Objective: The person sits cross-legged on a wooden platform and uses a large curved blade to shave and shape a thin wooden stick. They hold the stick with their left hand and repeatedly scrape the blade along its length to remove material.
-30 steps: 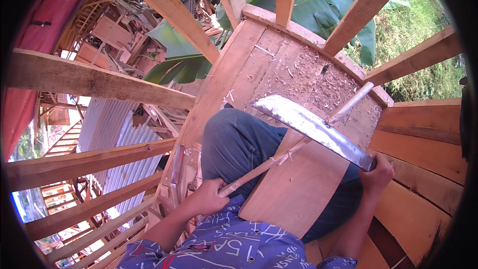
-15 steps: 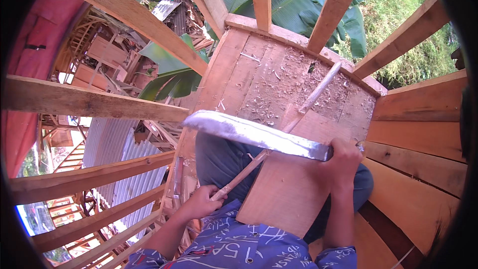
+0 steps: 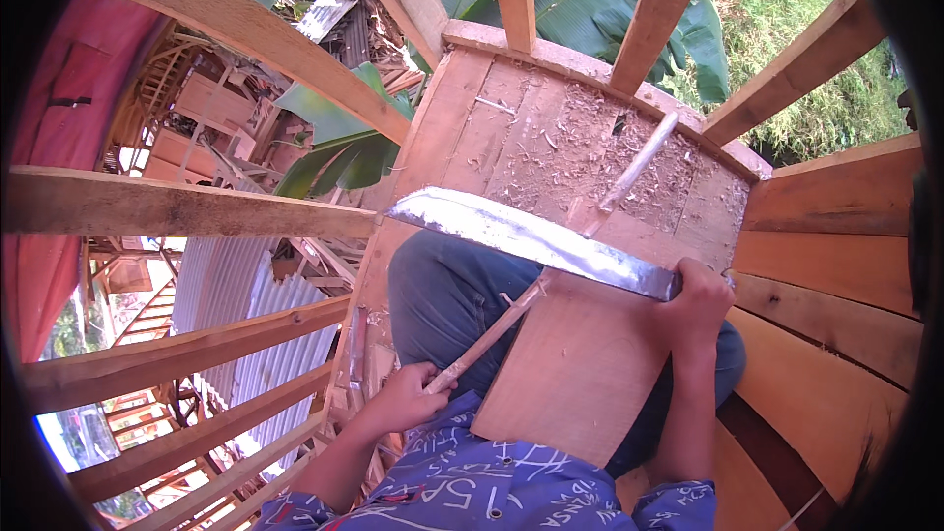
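Note:
My right hand (image 3: 700,303) is closed round the handle of a machete (image 3: 531,242), whose broad shiny blade reaches out to the left. Crossing beneath the blade is a thin peeled stick (image 3: 494,331), its near end gripped in my left hand (image 3: 417,397). The stick slants up and right, and its far part lies over a wooden board (image 3: 580,364) resting across my lap. Small curled slivers stick up from the stick just below the blade. The blade hides the stick's middle, and my fingers hide the machete's handle.
Wood shavings (image 3: 560,152) litter the plank floor (image 3: 462,152) ahead of me. Wooden slats (image 3: 197,205) fence the left and front, with corrugated metal sheets (image 3: 275,374) below them. Horizontal planks (image 3: 826,270) form a wall at the right. Banana leaves (image 3: 580,10) hang beyond the front rail.
The machete has moved right and its tip has risen, so the blade now covers another stretch of the stick. My left hand has shifted slightly right with the stick.

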The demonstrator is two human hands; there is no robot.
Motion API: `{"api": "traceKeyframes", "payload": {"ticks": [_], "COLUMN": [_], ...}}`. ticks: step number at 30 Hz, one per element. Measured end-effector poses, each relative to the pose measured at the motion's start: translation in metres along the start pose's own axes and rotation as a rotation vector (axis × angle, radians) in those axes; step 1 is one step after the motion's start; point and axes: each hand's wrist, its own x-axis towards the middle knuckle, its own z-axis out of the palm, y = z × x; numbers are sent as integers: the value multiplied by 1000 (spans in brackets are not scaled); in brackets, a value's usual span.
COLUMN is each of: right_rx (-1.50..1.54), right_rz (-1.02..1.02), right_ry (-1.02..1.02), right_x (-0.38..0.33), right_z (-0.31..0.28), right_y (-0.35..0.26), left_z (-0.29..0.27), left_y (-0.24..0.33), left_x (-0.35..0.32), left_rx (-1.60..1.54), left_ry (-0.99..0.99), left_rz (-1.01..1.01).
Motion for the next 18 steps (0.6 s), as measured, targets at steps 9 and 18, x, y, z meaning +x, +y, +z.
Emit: {"api": "traceKeyframes", "payload": {"ticks": [9, 18], "right_rx": [139, 154], "right_rz": [-226, -135], "right_ry": [-10, 14], "right_x": [2, 21], "right_z": [15, 21], "right_y": [-14, 2], "left_z": [3, 15], "left_y": [-5, 7], "left_x": [6, 4], "left_rx": [-4, 7], "left_ry": [22, 86], "left_rz": [-39, -89]}}
